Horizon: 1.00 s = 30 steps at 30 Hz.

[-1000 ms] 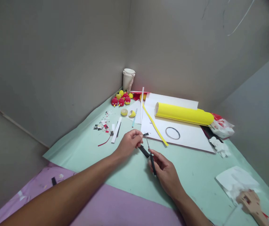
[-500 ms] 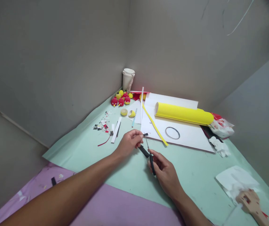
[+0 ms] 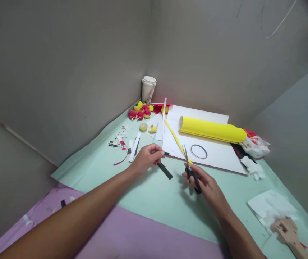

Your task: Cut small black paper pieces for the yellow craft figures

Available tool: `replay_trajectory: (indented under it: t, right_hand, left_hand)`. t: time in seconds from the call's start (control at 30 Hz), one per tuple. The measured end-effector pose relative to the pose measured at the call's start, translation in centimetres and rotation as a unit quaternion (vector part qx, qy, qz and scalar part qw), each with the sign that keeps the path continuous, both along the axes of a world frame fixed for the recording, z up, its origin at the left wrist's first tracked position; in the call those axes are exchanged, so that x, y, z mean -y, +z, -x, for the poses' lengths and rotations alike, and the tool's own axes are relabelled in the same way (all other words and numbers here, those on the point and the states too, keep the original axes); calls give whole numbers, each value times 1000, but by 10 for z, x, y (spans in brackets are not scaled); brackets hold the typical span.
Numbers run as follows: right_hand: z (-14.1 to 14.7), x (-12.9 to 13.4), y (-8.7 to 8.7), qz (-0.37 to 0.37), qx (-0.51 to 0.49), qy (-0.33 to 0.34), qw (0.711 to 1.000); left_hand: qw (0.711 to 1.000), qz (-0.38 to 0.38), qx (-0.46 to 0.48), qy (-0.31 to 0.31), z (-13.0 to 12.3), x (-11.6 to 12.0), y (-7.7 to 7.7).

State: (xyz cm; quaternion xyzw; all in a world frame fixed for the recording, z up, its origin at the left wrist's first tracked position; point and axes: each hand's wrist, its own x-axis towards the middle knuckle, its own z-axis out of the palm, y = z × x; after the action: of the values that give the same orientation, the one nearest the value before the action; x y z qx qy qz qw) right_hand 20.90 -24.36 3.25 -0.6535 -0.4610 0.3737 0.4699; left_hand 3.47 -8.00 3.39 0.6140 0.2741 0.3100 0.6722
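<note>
My left hand (image 3: 150, 157) pinches a small black piece (image 3: 166, 153), likely paper, which pokes out past the fingertips over the edge of the white sheet. Below those fingers a black strip (image 3: 165, 171) slants down to the right; whether the hand also grips it I cannot tell. My right hand (image 3: 201, 180) is closed around scissors (image 3: 190, 171) with black handles. Their slim blades point up, slightly apart, beside a long yellow strip (image 3: 174, 136). The scissors are clear of the black piece.
A yellow roll (image 3: 213, 130) and a thin wire ring (image 3: 199, 151) lie on a white sheet (image 3: 221, 158). Small red and yellow figures (image 3: 139, 111) stand near a white cup (image 3: 148, 89). Paper scraps (image 3: 119, 140) are at left; a beige glue gun (image 3: 287, 230) at lower right.
My right hand has moved the scissors right, away from the black piece and strip. My left hand stays nearly in place, and the black strip shows more fully.
</note>
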Motion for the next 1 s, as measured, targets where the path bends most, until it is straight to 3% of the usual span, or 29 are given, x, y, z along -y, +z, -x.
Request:
replay_trajectory:
  t: [0.27,0.47,0.83,1.0]
  right_hand:
    - [1,0,2,38,43,45,997]
    - [-2,2,11,41,121,81,988]
    - [-12,10,25,34,322,92,942]
    - [-13,15,34,68,369,108,920]
  left_hand:
    - [998,-4,-29,-48,0,-1,-4]
    - [997,-34,-63,-23,3,-8,0]
    - [982,-123,-133,-51,7,-16,1]
    - [963,-211,-162,-47,7,-14,0]
